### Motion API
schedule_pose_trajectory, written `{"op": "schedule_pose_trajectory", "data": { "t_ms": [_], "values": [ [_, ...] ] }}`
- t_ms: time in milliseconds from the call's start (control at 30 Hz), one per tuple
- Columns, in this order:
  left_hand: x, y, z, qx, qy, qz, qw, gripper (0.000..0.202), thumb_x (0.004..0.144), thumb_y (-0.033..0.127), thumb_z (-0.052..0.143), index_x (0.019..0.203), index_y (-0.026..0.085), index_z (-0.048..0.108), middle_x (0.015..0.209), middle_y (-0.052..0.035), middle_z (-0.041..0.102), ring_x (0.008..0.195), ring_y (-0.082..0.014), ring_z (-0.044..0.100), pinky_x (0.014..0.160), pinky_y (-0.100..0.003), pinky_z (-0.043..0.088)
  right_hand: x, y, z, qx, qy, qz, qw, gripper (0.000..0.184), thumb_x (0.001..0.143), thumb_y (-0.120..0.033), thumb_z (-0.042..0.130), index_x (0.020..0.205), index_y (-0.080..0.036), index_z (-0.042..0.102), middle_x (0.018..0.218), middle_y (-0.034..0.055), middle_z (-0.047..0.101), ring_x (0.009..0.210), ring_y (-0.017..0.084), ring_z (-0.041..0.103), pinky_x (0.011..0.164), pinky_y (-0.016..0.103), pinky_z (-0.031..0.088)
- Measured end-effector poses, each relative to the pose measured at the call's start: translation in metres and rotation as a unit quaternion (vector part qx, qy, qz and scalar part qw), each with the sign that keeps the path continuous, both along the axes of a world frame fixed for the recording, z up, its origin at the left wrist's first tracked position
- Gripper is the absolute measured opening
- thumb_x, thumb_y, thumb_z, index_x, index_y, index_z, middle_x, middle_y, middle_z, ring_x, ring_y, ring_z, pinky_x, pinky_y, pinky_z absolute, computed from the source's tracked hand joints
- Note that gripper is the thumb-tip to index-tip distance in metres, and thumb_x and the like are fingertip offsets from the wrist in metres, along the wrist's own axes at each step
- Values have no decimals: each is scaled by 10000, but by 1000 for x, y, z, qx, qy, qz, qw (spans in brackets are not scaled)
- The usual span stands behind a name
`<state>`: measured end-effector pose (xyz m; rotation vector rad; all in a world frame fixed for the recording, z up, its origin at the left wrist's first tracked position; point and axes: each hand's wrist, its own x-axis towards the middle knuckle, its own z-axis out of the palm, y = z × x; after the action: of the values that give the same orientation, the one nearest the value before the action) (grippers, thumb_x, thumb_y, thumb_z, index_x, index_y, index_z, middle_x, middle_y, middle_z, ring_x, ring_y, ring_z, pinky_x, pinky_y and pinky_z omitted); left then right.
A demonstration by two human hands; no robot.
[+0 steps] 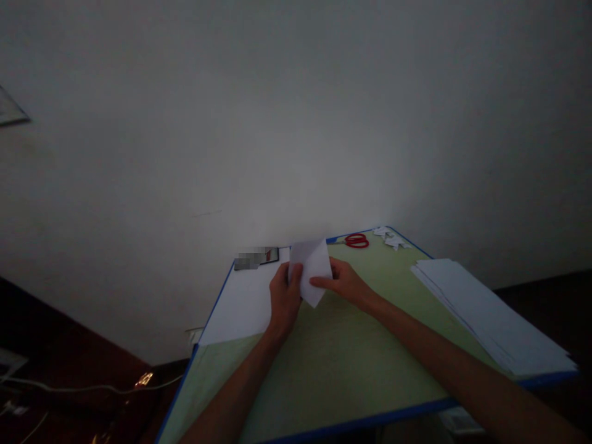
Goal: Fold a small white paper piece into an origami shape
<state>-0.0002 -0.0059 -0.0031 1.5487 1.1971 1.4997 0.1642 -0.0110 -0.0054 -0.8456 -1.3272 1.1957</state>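
Both my hands hold a folded white paper (311, 266) up above the green table (333, 364). My left hand (283, 299) grips its left edge, thumb over the front. My right hand (345, 282) pinches the right side, with a finger pressed across the paper's face. The paper is folded to a pointed shape with its tip hanging downward. A flat white sheet (240, 305) lies on the table just beneath and left of my left hand.
Red-handled scissors (356, 240) and small paper scraps (392, 239) lie at the far right corner. A stack of white sheets (490, 314) runs along the right edge. A dark phone-like object (256, 258) rests at the far edge. Cables (83, 388) trail on the floor to the left.
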Motion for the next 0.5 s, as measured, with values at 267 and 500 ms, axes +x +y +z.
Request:
{"op": "schedule_pose_trajectory", "data": {
  "t_ms": [267, 500],
  "values": [
    [3, -5, 0, 22, 67, 14, 997, 379, 846, 539, 643, 750, 173, 625, 619, 7, 568, 562, -129, 454, 490, -226, 327, 0, -3, 6, -41, 92, -35, 994, 400, 681, -358, 815, 1035, -208, 705, 1022, 71, 763, 871, 231, 695, 785, 360, 540],
    [4, -9, 3, -17, 74, -35, 996, 433, 825, 563, 653, 891, 143, 738, 761, -52, 710, 653, -175, 572, 552, -247, 412, -1, -2, 8, -43, 85, -61, 994, 409, 646, -369, 829, 991, -185, 711, 963, 76, 764, 812, 224, 681, 739, 348, 533]
  ]
}}
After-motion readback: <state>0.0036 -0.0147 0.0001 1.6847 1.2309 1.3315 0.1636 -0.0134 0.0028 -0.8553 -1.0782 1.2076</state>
